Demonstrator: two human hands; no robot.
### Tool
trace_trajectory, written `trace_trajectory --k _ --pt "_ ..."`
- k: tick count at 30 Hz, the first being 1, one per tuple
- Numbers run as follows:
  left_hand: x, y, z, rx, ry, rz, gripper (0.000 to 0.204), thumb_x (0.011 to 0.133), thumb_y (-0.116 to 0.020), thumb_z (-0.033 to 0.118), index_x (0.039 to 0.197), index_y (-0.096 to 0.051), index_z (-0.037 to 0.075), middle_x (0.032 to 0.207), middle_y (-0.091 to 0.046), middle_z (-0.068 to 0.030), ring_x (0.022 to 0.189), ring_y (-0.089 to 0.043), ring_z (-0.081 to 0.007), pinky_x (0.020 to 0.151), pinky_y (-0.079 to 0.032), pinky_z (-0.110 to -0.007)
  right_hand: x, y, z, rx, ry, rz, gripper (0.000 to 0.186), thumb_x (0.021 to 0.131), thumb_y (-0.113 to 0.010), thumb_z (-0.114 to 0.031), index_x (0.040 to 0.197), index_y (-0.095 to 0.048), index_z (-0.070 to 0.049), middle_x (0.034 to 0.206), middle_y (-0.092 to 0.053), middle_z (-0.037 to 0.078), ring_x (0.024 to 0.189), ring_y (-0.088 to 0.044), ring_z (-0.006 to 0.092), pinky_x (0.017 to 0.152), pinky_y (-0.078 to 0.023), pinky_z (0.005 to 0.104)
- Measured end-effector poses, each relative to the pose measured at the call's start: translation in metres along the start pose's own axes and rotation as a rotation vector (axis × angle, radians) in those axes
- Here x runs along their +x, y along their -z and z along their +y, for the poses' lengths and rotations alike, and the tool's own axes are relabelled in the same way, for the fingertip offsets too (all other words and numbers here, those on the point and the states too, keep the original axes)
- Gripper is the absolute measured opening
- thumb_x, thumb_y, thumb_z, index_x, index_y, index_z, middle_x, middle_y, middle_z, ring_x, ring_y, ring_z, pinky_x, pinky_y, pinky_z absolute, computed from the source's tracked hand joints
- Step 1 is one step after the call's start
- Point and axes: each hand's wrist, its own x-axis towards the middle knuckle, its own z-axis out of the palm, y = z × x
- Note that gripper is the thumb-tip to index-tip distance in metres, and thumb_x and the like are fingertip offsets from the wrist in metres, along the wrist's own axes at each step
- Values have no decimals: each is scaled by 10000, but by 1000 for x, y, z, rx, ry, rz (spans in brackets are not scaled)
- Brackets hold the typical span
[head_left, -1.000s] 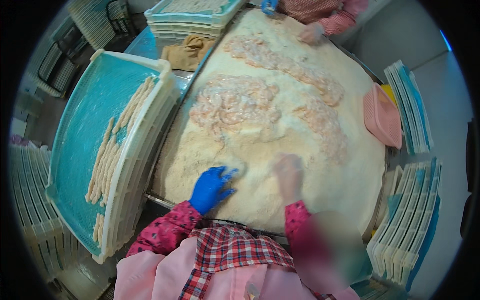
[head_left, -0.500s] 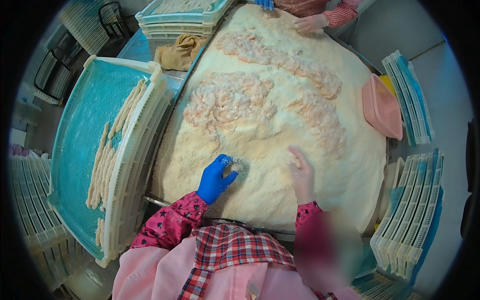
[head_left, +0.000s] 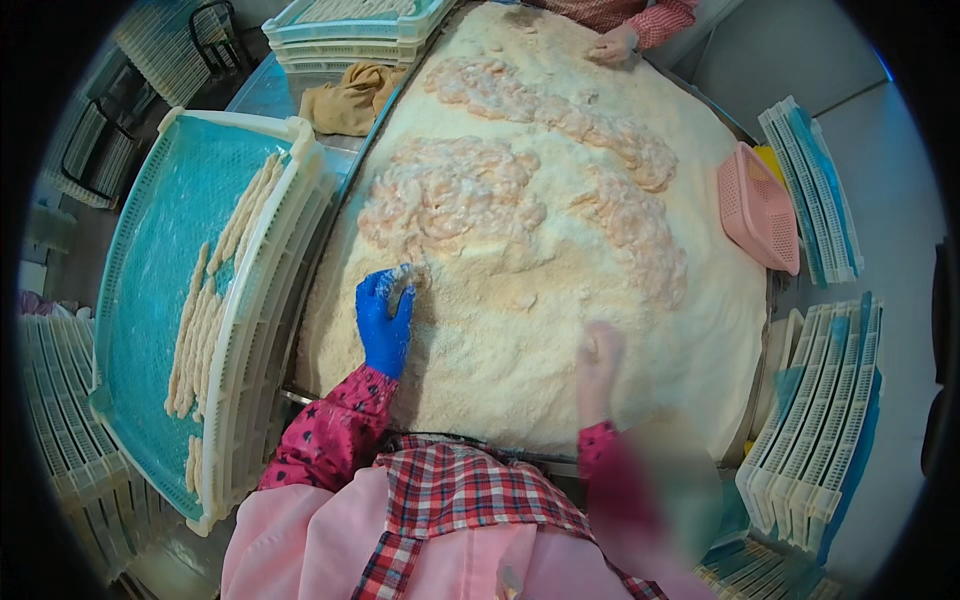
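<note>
My left hand (head_left: 382,318), in a blue glove, reaches to the pale crumbs (head_left: 480,375) just below a heap of wet pinkish raw meat pieces (head_left: 450,195). Its thumb and fingers are apart, and crumbs cling to the fingertips. My right hand (head_left: 599,362), in a thin clear glove, is curled closed over the crumbs to the right; whatever may be inside it is hidden. More raw meat (head_left: 640,225) lies in a band farther back and to the right. On the left, crumb-coated strips (head_left: 200,345) lie in rows on a turquoise mesh tray (head_left: 150,260).
White trays stand stacked under the mesh one; another tray stack (head_left: 345,50) is at the far left. A brown cloth (head_left: 350,100) lies beside it. At right are a pink basket (head_left: 760,210) and upright trays (head_left: 815,420). Another person's hand (head_left: 613,46) works at the far edge.
My left hand has moved left and away from me, toward the meat heap. My right hand has drawn slightly nearer and its fingers have curled. The other person's blue-gloved hand has left the view.
</note>
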Motion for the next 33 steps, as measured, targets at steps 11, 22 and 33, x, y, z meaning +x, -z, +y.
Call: trace_trajectory --k 11,22,33 --pt "-40 -3 -14 -456 123 -350 212 794 -589 -51 996 -618 7 951 -595 -89 916 -588 -199 845 -448 -290 37 -37 -45 -57 260 -55 288 718 -569 14 989 -600 -78 1054 -561 136 1048 -490 302 898 -400 380" --pt "-23 -9 9 -304 173 -384 228 829 -585 42 1055 -612 56 997 -578 -101 927 -596 -250 798 -460 -290 37 -20 -41 657 -316 -382 298 861 -554 -63 1153 -550 -2 1132 -577 76 1049 -528 150 902 -415 282" --pt "-25 -70 47 -398 12 -529 208 819 -583 53 1023 -616 59 1021 -579 -129 955 -565 -309 830 -450 -335 9 -16 -40 -3 315 -250 386 783 -550 -49 1166 -516 -22 1100 -564 141 1008 -535 283 883 -419 366"
